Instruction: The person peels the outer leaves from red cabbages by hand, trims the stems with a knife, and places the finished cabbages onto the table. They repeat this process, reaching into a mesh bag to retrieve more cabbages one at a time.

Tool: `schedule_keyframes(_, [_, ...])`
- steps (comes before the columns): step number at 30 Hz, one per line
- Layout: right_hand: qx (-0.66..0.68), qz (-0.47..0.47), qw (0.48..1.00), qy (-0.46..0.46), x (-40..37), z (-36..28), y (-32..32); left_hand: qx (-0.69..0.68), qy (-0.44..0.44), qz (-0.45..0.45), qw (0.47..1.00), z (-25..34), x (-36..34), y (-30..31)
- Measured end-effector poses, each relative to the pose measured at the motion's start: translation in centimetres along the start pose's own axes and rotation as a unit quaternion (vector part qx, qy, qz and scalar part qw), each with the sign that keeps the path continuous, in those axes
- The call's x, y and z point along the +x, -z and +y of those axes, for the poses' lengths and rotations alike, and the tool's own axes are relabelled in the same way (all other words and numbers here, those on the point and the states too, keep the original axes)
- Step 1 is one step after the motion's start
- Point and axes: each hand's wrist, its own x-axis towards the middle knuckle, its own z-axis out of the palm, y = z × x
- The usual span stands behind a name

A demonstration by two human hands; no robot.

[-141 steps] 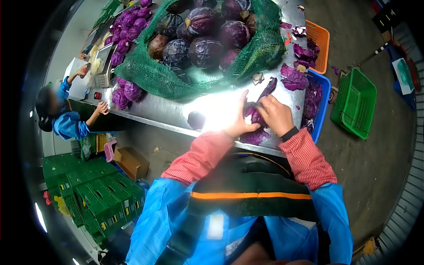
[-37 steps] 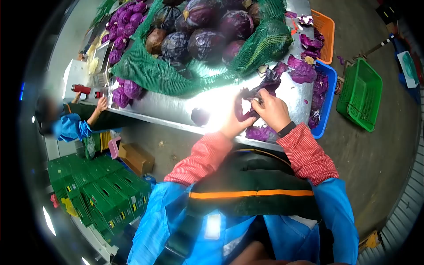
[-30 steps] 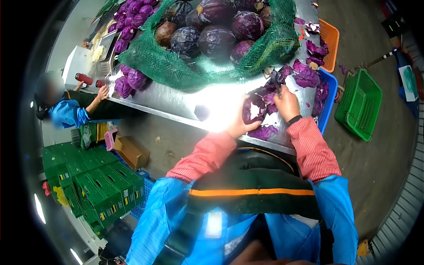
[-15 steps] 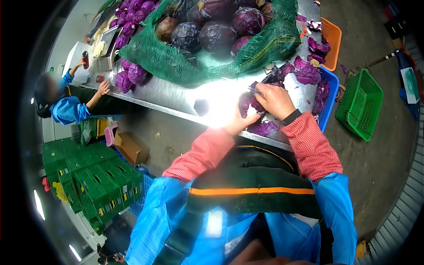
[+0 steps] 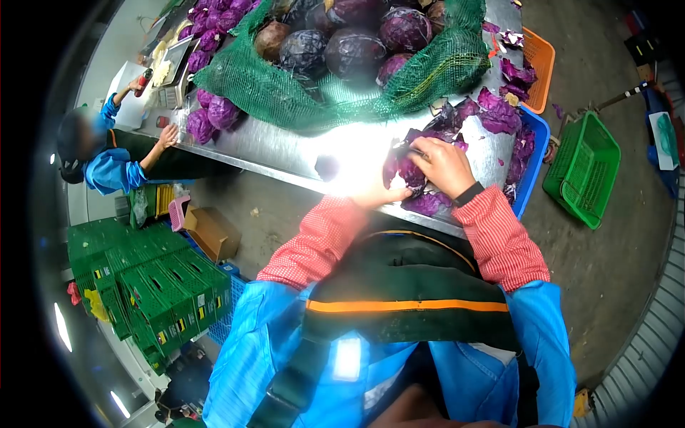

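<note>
Near the table's front edge, my left hand (image 5: 372,187) is wrapped round the left side of a red cabbage (image 5: 412,175); strong glare washes out much of this hand. My right hand (image 5: 445,168) is closed at the cabbage's upper right side, its fingers curled together. What those fingertips grip is too small and dark to make out. Loose purple leaves (image 5: 428,203) lie just below the cabbage, and more trimmed leaves (image 5: 497,114) are scattered to the right. Beyond my hands, a green mesh bag (image 5: 314,114) lies open around several dark, untrimmed cabbages (image 5: 354,53).
At the table's right edge stand a blue crate (image 5: 535,146) with leaves and an orange crate (image 5: 540,68). A green basket (image 5: 584,171) is on the floor. Peeled cabbages (image 5: 214,118) and a scale (image 5: 173,78) are at left, near a co-worker (image 5: 118,167). Green crates (image 5: 153,292) are stacked lower left.
My right hand has shifted slightly left and its fingers have curled more over the cabbage. The cabbage is turned a little in my left hand. The co-worker's hands have moved slightly.
</note>
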Motion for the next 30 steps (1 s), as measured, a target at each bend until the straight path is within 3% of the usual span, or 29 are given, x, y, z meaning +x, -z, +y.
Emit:
schedule_keyframes(2, [-0.103,-0.027,0.994,0.009,0.3,1.5,-0.5,0.048,-0.006,-0.017,0.999,-0.6,0.0,-0.2])
schedule_keyframes(4, [-0.108,0.027,0.993,-0.047,0.2,3.9,-1.2,0.013,-0.004,-0.041,0.999,1.0,-0.3,0.1])
schedule_keyframes(6, [-0.072,0.025,0.984,-0.164,-0.4,5.7,-0.9,-0.024,-0.011,-0.044,0.999,2.2,-0.5,0.5])
schedule_keyframes(8, [0.069,0.017,0.986,-0.154,-0.8,3.4,0.4,-0.007,-0.020,-0.022,1.000,2.2,-0.8,0.6])
schedule_keyframes(10, [0.087,-0.071,0.975,-0.192,-0.8,0.4,1.9,0.069,-0.028,0.018,0.997,0.4,-0.9,-0.1])
schedule_keyframes(11, [0.064,-0.071,0.974,-0.203,-1.1,-0.1,2.3,0.082,-0.033,0.030,0.996,0.2,-0.7,-0.3])
schedule_keyframes(12, [0.074,-0.068,0.969,-0.225,-1.6,-0.2,2.7,0.019,-0.016,0.014,1.000,0.4,-0.6,-0.2])
schedule_keyframes(14, [0.000,-0.020,0.985,-0.168,-3.7,0.4,2.6,-0.107,0.021,-0.023,0.994,0.6,-0.5,0.0])
schedule_keyframes(17, [0.016,-0.014,0.980,-0.196,-5.9,0.1,2.0,-0.196,0.049,0.002,0.979,2.5,-0.6,0.1])
schedule_keyframes(20, [0.134,-0.063,0.944,-0.296,-5.0,-0.5,1.0,-0.222,0.063,0.000,0.973,1.7,-0.3,-0.3])
schedule_keyframes(24, [0.360,-0.027,0.900,-0.243,-4.4,2.3,-2.7,-0.176,0.081,0.008,0.981,0.6,-0.3,0.4])
schedule_keyframes(26, [0.368,-0.055,0.884,-0.283,-4.5,2.6,-2.5,-0.222,0.087,0.014,0.971,0.5,-0.3,0.2])
schedule_keyframes(28, [0.284,-0.044,0.917,-0.275,-4.1,1.6,-2.3,-0.202,0.080,0.013,0.976,0.6,-0.5,0.0])
schedule_keyframes(29, [0.140,-0.016,0.960,-0.240,-4.2,0.1,-1.6,-0.200,0.087,0.018,0.976,0.8,-0.7,-0.2])
schedule_keyframes(30, [0.096,-0.010,0.965,-0.245,-4.3,0.1,-1.8,-0.198,0.094,0.023,0.975,1.0,-0.9,-0.4])
